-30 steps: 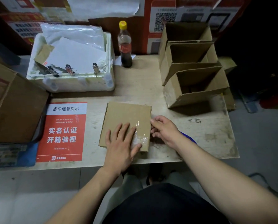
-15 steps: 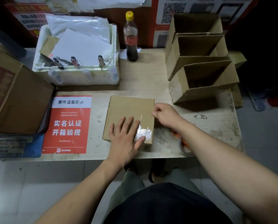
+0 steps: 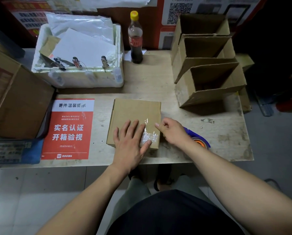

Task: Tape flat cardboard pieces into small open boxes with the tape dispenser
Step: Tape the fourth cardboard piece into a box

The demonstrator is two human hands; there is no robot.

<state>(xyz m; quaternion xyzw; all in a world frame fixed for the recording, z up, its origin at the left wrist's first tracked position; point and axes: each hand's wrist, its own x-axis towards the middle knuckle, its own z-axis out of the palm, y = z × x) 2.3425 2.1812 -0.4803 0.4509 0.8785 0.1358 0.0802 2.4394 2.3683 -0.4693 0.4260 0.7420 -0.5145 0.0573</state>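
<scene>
**Inspector:** Cardboard piece (image 3: 136, 116) lies flat at the near middle of the table (image 3: 209, 141), between the red notice (image 3: 69, 129) and the row of open boxes (image 3: 208, 77). A strip of clear tape (image 3: 149, 135) crosses its near right corner.

**Assistant:** And the hands?

**Inspector:** Left hand (image 3: 130, 143) lies flat on the cardboard, fingers straight, thumb on the tape. Right hand (image 3: 171, 131) is loosely curled at the right edge, forefinger tip touching the cardboard just beside the tape; it holds nothing that I can see. The tape dispenser (image 3: 198, 139) sits on the table behind that wrist, partly hidden.

**Assistant:** Advice for the step?

**Inspector:** In my judgement, keep the palm's weight on while rubbing the tape outward toward the edge, so no bubbles or lifted ends remain.
</scene>
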